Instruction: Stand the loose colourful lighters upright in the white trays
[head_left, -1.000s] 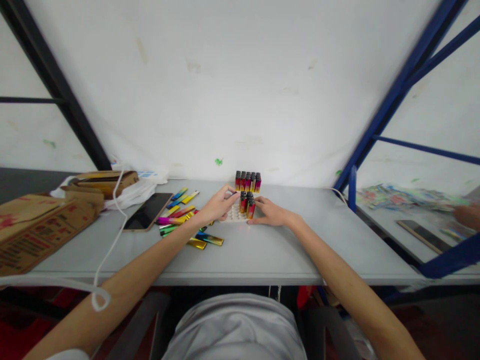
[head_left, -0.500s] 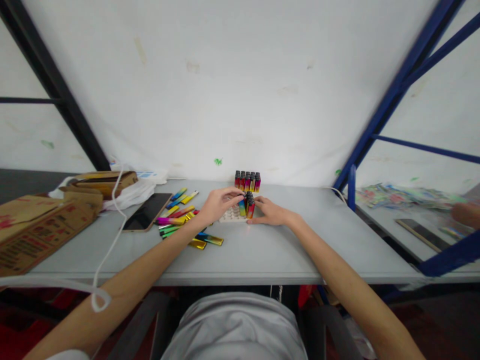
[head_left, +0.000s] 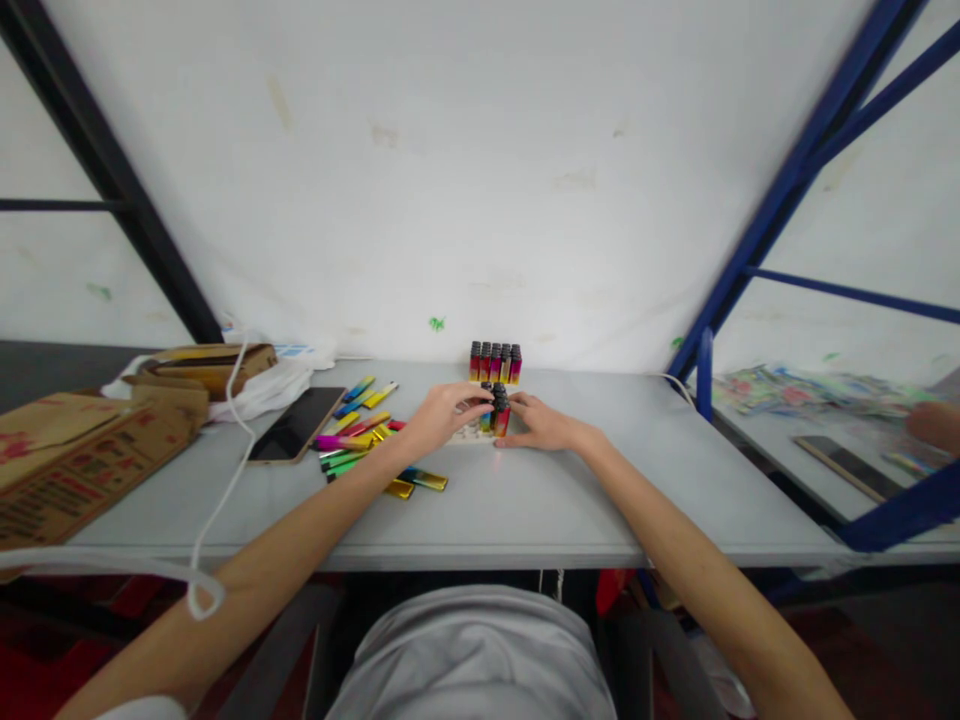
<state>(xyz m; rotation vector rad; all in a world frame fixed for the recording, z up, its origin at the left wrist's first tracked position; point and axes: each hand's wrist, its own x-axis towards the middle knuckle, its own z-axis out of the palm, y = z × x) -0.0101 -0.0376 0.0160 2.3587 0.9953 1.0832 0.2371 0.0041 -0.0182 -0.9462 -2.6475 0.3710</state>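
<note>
A pale tray (head_left: 466, 434) with round holes lies on the desk, with several upright lighters (head_left: 502, 420) at its right end, red and blue-yellow with black tops. My left hand (head_left: 442, 415) pinches the upper part of a blue-yellow lighter (head_left: 486, 422) standing in the tray. On the opposite side, my right hand (head_left: 544, 428) curves round the tray's right end, thumb at the front corner and fingertips beside the red lighters. Loose colourful lighters (head_left: 360, 430) lie in a pile to the left, partly behind my left forearm.
Behind the tray stands a block of upright lighters (head_left: 495, 363) near the wall. A phone (head_left: 298, 425), a cardboard box (head_left: 90, 460) and white plastic wrapping (head_left: 262, 388) lie at left. A white cable (head_left: 217, 500) hangs in front. Blue frame posts (head_left: 703, 375) rise at right.
The blue-yellow lighter has gone down into the tray among the others. My left hand has come slightly lower with it. My right hand stays in place.
</note>
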